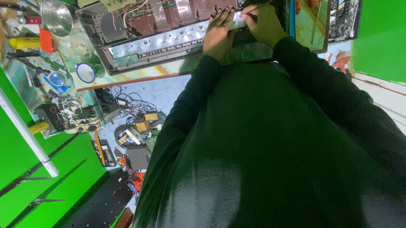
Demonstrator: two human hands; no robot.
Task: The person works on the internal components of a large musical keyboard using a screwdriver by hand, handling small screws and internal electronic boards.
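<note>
Firstly, at the far left of the cluttered workbench (130, 78) lie one yellow cylinder-shaped tool (24, 43) and, lower down, a second yellow handle (38, 127), so two yellow pieces can be counted. Near them stands one shiny round metal reflector bowl (57, 17), and below it are two round lenses: one small magnifier with a blue frame (57, 78) and one white disc with a blue rim (86, 73). More to the right, in the middle of the bench, lies one opened electronic device with a long silver metal front panel (161, 42), which carries a row of small holes and buttons; behind this panel one brown circuit board (173, 15) with two flat pale ribbon cables is visible. Under the bench, on the floor, a tangle of black cables and small parts (133, 125) is lying. The left hand (217, 32) rests flat on the right end of the silver panel, with fingers spread wide and pressing down. Just beside it, the right hand (264, 25) is closed around one thin red-tipped tool (252, 16), whose tip touches the panel near the left fingers. Both arms wear dark sleeves (314, 88). At the far right stands one green wall panel (387, 23).
</note>
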